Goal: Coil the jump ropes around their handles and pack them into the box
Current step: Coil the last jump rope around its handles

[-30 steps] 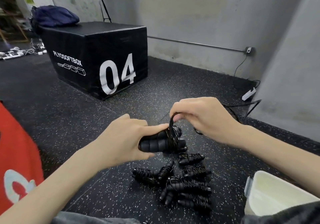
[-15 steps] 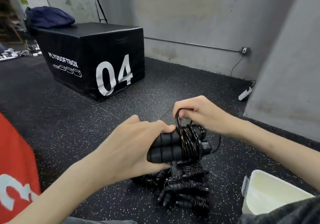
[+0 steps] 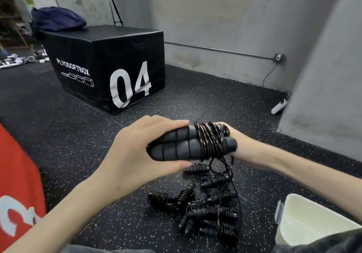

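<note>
A person's left hand [image 3: 137, 150] grips 2 jump-rope handles [image 3: 176, 145] lying left-to-right, coils bunched at the right end where the right hand [image 3: 238, 145], grasp hidden, meets the trailing rope [image 3: 228, 166].

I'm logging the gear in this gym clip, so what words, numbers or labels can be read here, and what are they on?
"PLYOSOFTBOX": white letters on the side of the black plyo box, above a row of four small box outlines.
"04": large white number on the same side.
Red garment at the left edge: a pale printed shape, cut off, not readable.
Yellow-green sign far left: too blurred to read.
Jump rope handles and white bin: no text seen.
</note>
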